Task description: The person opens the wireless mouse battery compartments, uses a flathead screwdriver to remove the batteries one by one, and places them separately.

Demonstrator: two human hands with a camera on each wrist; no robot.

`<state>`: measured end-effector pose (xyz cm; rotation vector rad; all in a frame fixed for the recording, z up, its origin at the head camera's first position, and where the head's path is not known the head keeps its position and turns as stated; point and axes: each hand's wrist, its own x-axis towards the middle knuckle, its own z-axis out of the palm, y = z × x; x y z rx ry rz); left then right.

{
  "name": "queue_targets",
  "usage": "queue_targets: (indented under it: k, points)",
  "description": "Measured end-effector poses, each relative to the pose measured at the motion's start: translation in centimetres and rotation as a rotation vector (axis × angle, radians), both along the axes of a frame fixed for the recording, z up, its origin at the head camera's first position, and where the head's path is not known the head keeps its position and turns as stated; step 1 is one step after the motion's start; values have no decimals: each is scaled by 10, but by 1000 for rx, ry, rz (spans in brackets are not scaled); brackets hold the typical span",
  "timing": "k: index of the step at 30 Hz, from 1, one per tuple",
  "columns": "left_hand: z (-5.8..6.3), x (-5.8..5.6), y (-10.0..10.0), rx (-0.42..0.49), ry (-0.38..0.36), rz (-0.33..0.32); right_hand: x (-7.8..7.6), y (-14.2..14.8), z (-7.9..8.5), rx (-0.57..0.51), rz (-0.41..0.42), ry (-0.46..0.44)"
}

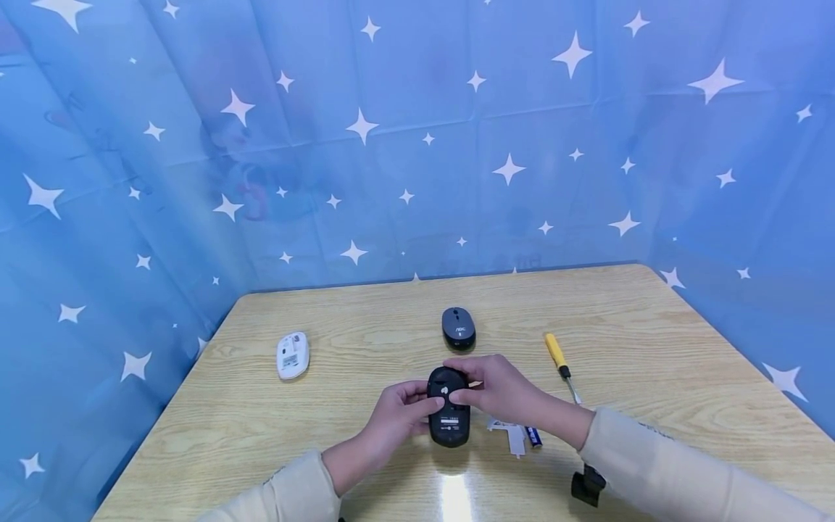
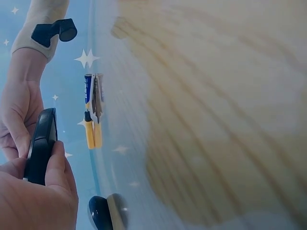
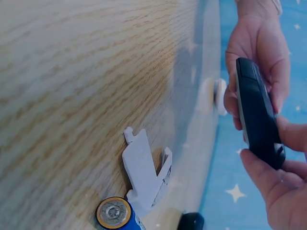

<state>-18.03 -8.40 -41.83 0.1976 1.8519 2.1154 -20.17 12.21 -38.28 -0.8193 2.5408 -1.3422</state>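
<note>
Both hands hold a black computer mouse point(image 1: 449, 424) above the table, its labelled underside facing up in the head view. My left hand point(image 1: 406, 413) grips its left side, thumb lying on the underside. From the upper right, my right hand point(image 1: 499, 388) pinches the far end, with its thumb pressed near the middle. In the right wrist view the black mouse point(image 3: 256, 110) shows edge-on between the two hands. Below the right forearm lie a blue battery point(image 1: 533, 436) and a thin white plastic piece point(image 1: 515, 438), which the right wrist view shows side by side.
A dark grey mouse point(image 1: 459, 328) stands behind the hands on the wooden table point(image 1: 365, 326). A white mouse point(image 1: 293, 355) lies underside up at the left. The yellow-handled screwdriver point(image 1: 556, 351) lies at the right, its tip partly hidden by the right arm. A blue starred curtain point(image 1: 417, 167) hangs behind.
</note>
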Motion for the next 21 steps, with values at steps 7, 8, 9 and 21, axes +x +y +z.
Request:
queue_targets:
  k: [7, 8, 9, 21]
  points:
    - [0, 0, -1, 5, 2, 3, 0, 0, -2, -45, -1, -14]
    - [0, 0, -1, 12, -4, 7, 0, -1, -3, -60, 1, -17]
    - [0, 0, -1, 15, -5, 9, 0, -1, -3, -75, 3, -19]
    - [0, 1, -4, 20, -3, 5, -2, -6, 2, -75, -63, 173]
